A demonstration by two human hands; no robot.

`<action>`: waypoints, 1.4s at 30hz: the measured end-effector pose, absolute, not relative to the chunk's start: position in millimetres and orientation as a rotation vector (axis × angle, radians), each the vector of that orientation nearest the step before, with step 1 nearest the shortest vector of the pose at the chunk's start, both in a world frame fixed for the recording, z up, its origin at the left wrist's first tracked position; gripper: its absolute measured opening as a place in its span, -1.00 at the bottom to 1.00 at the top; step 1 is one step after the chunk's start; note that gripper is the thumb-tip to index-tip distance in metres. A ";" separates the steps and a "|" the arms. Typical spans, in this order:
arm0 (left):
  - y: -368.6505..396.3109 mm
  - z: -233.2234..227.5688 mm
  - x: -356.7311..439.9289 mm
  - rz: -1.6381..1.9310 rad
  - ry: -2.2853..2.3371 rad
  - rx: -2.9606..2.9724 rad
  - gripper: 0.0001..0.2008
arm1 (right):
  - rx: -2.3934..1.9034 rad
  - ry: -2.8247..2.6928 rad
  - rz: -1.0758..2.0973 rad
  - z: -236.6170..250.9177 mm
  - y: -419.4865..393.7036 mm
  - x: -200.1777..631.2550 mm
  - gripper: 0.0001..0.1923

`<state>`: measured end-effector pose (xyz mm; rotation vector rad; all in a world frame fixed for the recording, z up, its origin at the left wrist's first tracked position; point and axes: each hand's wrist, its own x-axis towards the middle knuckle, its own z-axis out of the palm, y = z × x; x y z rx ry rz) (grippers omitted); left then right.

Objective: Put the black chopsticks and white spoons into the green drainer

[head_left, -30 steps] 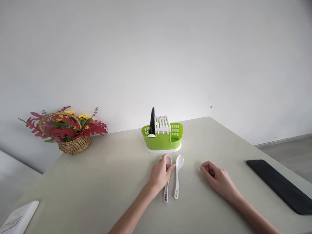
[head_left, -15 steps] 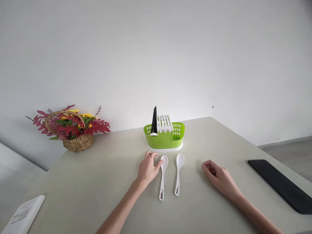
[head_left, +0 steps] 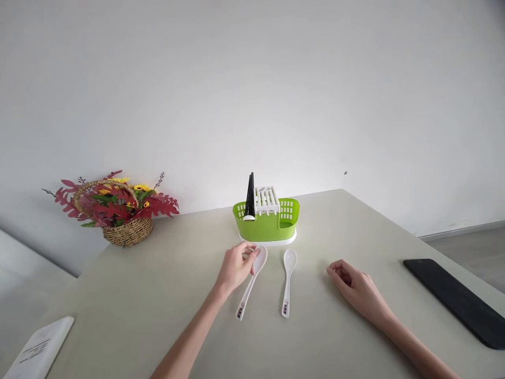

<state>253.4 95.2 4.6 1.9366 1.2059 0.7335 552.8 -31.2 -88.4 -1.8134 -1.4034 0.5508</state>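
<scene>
My left hand (head_left: 238,265) pinches a white soup spoon (head_left: 248,291) by its bowl, thumb and fingers closed on the rim. That spoon slants, its printed handle end pointing down and left. To the right lies a second white soup spoon (head_left: 288,279), bowl away from me, touched by neither hand. My right hand (head_left: 357,289) rests on the table farther right, fingers curled in, with nothing seen in them. Behind the spoons stands a green cutlery holder (head_left: 258,230) on a white base, with a white slatted rack (head_left: 267,200) and a bundle of black chopsticks (head_left: 250,196).
A wicker basket (head_left: 128,233) of red and yellow artificial flowers is at the back left of the table (head_left: 189,247). A black flat object (head_left: 453,300) lies along the right edge. At the front left is a white object (head_left: 41,347) with dark lines. A wall (head_left: 252,95) stands behind.
My left hand has closed on the left spoon's bowl. The spoon has turned, its handle end swinging left and its bowl shifting slightly left and away. My right hand stays in place.
</scene>
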 end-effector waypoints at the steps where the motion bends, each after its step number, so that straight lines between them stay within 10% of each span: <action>1: 94.6 18.9 250.3 0.801 1.177 1.905 -0.54 | -1.812 -1.401 0.551 -88.2 -31.3 552.7 -0.66; 15: 180.2 113.1 231.5 2.217 1.046 1.764 -0.69 | -1.811 -1.404 0.590 -90.4 -31.7 552.8 -0.66; 42: 174.7 28.4 231.8 1.356 1.022 2.151 -0.79 | -1.803 -1.386 0.624 -88.6 -30.9 552.7 -0.66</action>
